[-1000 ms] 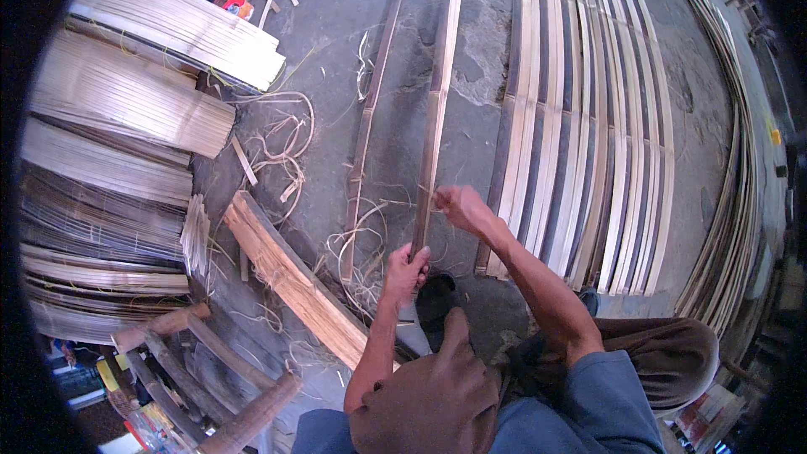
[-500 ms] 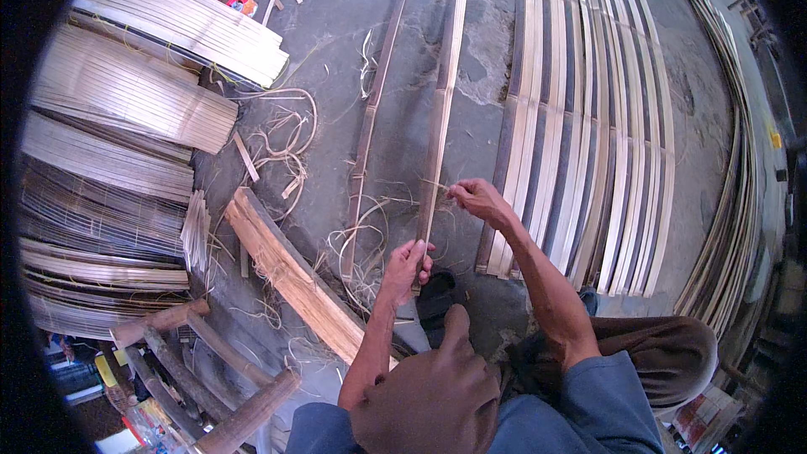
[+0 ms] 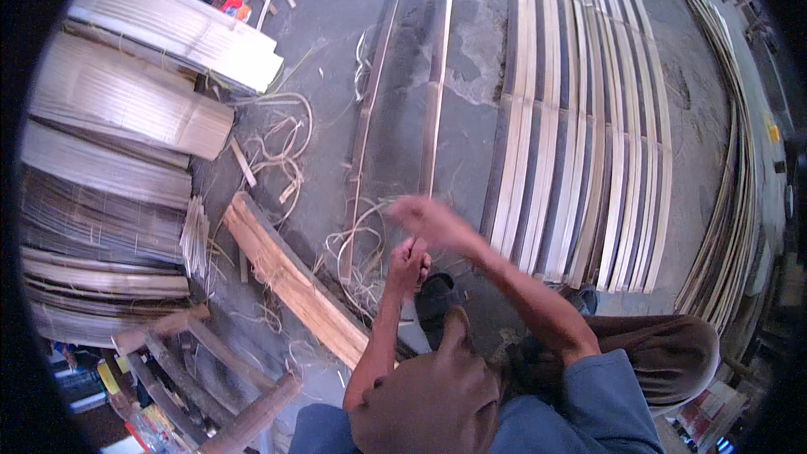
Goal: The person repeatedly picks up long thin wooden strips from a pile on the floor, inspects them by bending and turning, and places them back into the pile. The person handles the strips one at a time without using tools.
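A long bamboo strip [image 3: 435, 92] stretches away from me over the floor. My left hand [image 3: 408, 264] is closed round its near end, beside my dark sandal [image 3: 435, 298]. Just beyond the left hand, my right hand [image 3: 430, 223] passes over the strip, smeared by motion, so I cannot make out its fingers or anything in them. A second, darker strip [image 3: 375, 101] lies to the left, roughly alongside. Thin pale shavings [image 3: 357, 235] curl on the floor left of my hands.
To the right, many bamboo strips [image 3: 580, 118] lie side by side. Bundled slats [image 3: 134, 92] are stacked at the left. A split bamboo piece [image 3: 294, 277] lies at front left, near a wooden frame [image 3: 202, 370]. Long thin strips [image 3: 730, 143] line the far right.
My right hand has swung left and a little nearer, over the strip by my left hand. The left hand still grips the near end. The view has shifted slightly.
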The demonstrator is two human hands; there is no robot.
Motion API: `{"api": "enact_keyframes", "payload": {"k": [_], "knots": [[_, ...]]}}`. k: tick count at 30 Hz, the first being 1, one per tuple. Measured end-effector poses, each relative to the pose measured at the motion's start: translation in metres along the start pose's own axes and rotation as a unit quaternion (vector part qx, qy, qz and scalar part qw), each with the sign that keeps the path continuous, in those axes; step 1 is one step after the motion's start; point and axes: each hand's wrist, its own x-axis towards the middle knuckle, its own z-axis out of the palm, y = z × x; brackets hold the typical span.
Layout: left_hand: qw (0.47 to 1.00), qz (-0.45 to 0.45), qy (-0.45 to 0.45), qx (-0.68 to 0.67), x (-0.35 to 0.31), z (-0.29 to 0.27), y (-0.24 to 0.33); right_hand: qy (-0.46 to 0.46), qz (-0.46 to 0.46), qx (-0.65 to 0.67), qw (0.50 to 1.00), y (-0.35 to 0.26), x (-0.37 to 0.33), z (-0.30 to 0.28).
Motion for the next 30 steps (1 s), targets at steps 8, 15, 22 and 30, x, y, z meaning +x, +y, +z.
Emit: {"api": "enact_keyframes", "payload": {"k": [8, 15, 22, 30], "knots": [[0.979, 0.194, 0.010, 0.067, 0.014, -0.003, -0.038, -0.012, -0.159, 0.087, 0.983, -0.067, 0.003, 0.017], [0.999, 0.048, -0.019, 0.005, -0.004, 0.052, 0.014, 0.197, 0.165, 0.189, 0.948, 0.098, -0.011, -0.045], [0.984, 0.128, -0.060, 0.108, 0.014, 0.053, 0.038, 0.283, 0.161, 0.365, 0.872, 0.038, 0.008, -0.043], [0.962, 0.201, -0.130, 0.131, 0.045, 0.059, 0.106, 0.220, 0.280, 0.205, 0.912, -0.022, -0.045, -0.233]]}}
